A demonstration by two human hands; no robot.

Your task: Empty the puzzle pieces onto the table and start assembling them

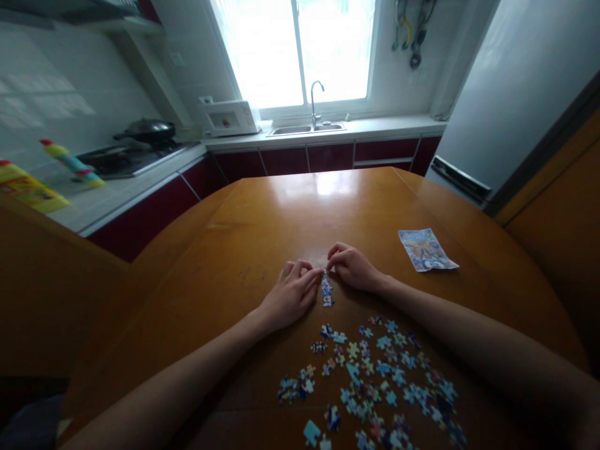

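Observation:
Both my hands rest on a round wooden table (262, 231). My left hand (291, 294) and my right hand (352, 265) meet fingertip to fingertip, pinching the top of a short strip of joined puzzle pieces (327, 290) that lies flat between them. Each hand has its fingers curled and pressed on that strip. Nearer to me, between my forearms, several loose blue and multicoloured puzzle pieces (375, 375) lie scattered.
A printed picture sheet (426, 250) lies on the table to the right. Behind the table runs a kitchen counter with a sink and tap (315, 119), a microwave (229, 117), a wok on a hob (147, 131) and bottles (72, 164). A fridge (510, 94) stands at right.

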